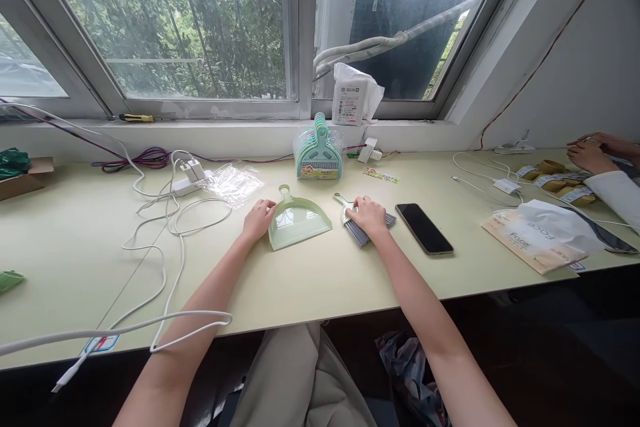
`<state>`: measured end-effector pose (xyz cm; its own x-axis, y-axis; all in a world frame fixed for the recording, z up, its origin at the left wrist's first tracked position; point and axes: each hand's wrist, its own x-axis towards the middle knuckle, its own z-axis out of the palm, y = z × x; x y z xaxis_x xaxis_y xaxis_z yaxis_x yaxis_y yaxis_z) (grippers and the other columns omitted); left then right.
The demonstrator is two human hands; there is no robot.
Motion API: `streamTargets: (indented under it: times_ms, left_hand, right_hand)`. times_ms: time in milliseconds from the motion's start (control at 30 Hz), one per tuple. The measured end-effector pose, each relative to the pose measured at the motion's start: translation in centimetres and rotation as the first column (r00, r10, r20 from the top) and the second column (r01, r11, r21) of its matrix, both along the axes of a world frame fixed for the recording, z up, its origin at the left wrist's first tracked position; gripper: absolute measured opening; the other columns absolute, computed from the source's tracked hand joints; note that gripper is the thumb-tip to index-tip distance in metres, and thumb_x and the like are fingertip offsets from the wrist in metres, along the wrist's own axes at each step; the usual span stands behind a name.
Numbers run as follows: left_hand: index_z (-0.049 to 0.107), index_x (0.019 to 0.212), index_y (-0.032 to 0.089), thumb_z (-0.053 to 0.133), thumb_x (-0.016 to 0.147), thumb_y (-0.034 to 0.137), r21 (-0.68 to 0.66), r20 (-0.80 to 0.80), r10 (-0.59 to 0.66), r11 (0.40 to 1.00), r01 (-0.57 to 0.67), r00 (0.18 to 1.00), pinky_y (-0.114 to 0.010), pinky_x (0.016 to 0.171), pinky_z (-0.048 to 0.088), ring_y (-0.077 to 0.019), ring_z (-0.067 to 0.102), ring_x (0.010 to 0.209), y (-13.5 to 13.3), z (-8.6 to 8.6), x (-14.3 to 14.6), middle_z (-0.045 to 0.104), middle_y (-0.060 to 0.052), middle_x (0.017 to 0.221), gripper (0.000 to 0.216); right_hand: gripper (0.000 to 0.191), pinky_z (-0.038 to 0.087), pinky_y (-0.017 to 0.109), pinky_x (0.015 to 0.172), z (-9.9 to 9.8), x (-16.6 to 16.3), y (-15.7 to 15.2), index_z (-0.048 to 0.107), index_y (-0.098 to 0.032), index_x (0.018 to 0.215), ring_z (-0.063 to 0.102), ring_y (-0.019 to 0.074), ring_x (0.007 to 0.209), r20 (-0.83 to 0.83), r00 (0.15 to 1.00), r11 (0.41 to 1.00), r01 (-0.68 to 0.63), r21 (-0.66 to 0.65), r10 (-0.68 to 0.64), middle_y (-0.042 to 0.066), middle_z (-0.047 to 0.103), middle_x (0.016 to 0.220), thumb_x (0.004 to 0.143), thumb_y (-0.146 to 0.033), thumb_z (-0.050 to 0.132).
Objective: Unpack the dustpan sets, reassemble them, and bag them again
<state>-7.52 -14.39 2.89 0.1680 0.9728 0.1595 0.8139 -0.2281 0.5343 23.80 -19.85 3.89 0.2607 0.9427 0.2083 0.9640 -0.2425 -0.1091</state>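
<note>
A small pale green dustpan (299,221) lies on the table in front of me, its handle pointing toward the window. My left hand (259,219) grips the dustpan's left edge, fingers bent against it. To the right, a small hand brush (357,230) with grey bristles and a pale green handle rests on the table. My right hand (369,215) is closed over the brush's head from above and hides part of it. Behind them stands a stacked set of dustpans and brushes (320,153) in clear wrapping. A printed label strip (381,175) lies beside that set.
A black phone (424,228) lies right of the brush. White cables (181,260) and crumpled clear plastic (231,185) spread over the left side. At right are a tissue pack (537,237), tape rolls (555,181) and another person's hands (593,152). A screwdriver (137,118) lies on the sill.
</note>
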Motion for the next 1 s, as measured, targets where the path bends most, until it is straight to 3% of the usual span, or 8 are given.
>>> streamTargets:
  times_ms: [133,233,333,533,800,1000]
  left_hand:
    - [0.060,0.104,0.026,0.037,0.091,0.039,0.010,-0.020,-0.010,1.000,0.010,1.000,-0.032,0.081,0.044,-0.0219,0.060,0.098,-0.2,0.3,0.1,0.061,-0.005,0.111,0.029]
    - [0.062,0.082,0.023,0.040,0.089,0.042,0.022,-0.078,0.008,1.000,-0.006,0.997,-0.032,0.074,0.044,-0.0208,0.061,0.087,-0.3,0.7,0.0,0.062,-0.005,0.108,0.030]
    - [0.059,0.062,0.021,0.041,0.086,0.043,0.007,-0.126,-0.065,0.998,0.067,0.990,-0.030,0.065,0.041,-0.0178,0.060,0.076,-0.6,1.0,0.0,0.065,-0.004,0.106,0.037]
    - [0.055,0.053,0.021,0.039,0.085,0.035,0.035,-0.158,-0.153,0.986,0.161,0.975,-0.028,0.061,0.039,-0.0170,0.058,0.071,-2.0,0.9,1.9,0.067,-0.004,0.093,0.038]
    - [0.056,0.063,0.021,0.027,0.095,0.042,0.072,-0.153,-0.289,0.950,0.302,0.945,-0.031,0.070,0.044,-0.0189,0.060,0.080,-4.6,0.4,5.0,0.061,-0.005,0.090,0.048]
    - [0.062,0.097,0.023,0.031,0.096,0.028,0.188,-0.190,-0.567,0.781,0.596,0.802,-0.031,0.083,0.047,-0.0185,0.059,0.097,-5.3,0.0,5.6,0.059,-0.006,0.108,0.031]
  right_hand:
    - [0.027,0.043,0.031,0.072,-0.2,0.0,0.2,0.063,-0.020,0.097,0.064,0.0236,0.090,-0.002,1.000,1.000,0.030,-0.003,-0.030,0.011,0.062,0.106,0.085,-0.041,0.051]
    - [0.026,0.043,0.031,0.073,-0.3,0.0,0.3,0.062,-0.018,0.097,0.064,0.0241,0.092,-0.009,0.999,0.999,0.045,-0.012,-0.045,0.012,0.062,0.106,0.085,-0.038,0.050]
    - [0.025,0.043,0.031,0.072,-0.2,0.0,0.2,0.062,-0.018,0.096,0.064,0.0239,0.092,-0.024,0.998,0.998,0.061,0.019,-0.061,0.013,0.062,0.106,0.085,-0.037,0.050]
    - [0.022,0.042,0.029,0.067,-0.1,-0.3,0.1,0.060,-0.021,0.093,0.063,0.0216,0.085,-0.074,0.996,0.986,0.057,0.156,-0.046,0.008,0.063,0.104,0.086,-0.039,0.050]
    - [0.018,0.040,0.027,0.067,-0.1,-2.0,-0.3,0.060,-0.022,0.094,0.061,0.0191,0.088,-0.090,0.982,0.972,-0.149,0.184,0.168,0.006,0.064,0.104,0.086,-0.037,0.053]
    - [0.018,0.041,0.026,0.072,-0.4,-3.2,-0.7,0.060,-0.023,0.096,0.060,0.0184,0.096,-0.105,0.930,0.932,-0.337,0.132,0.351,0.004,0.064,0.107,0.086,-0.037,0.055]
